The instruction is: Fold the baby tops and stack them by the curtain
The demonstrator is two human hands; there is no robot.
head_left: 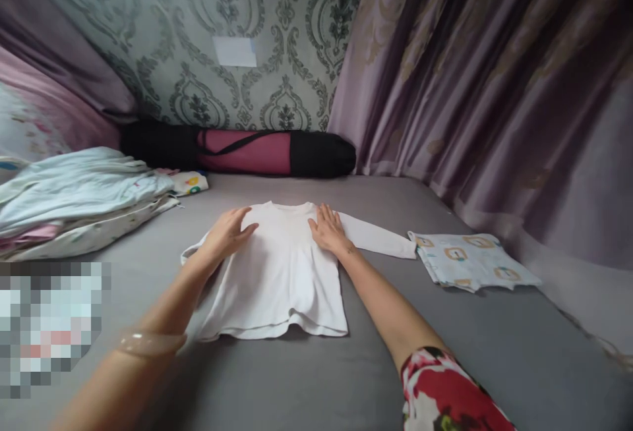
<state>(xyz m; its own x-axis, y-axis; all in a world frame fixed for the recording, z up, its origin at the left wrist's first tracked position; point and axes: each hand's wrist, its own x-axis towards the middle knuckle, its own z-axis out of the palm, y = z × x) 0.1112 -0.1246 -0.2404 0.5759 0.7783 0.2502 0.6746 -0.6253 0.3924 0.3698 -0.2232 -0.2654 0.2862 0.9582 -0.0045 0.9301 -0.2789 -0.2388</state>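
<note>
A small white long-sleeved shirt point(281, 273) lies spread on the grey bed sheet point(316, 378), its neckline away from me and its hem towards me. My left hand point(230, 233) rests at the shirt's left shoulder, thumb apart from the fingers. At the right shoulder my right hand point(328, 228) lies flat, fingers stretched out over the fabric. The right sleeve reaches out straight to the side; the left sleeve is mostly hidden behind my left hand and forearm. A wavy fold runs up from the hem.
A folded patterned cloth point(475, 261) lies right of the shirt. Piled clothes point(93, 187) are at the left, above a pixelated patch. A black and maroon long bag point(242, 151) lies against the patterned wall. Purple curtains point(445, 88) hang at the right.
</note>
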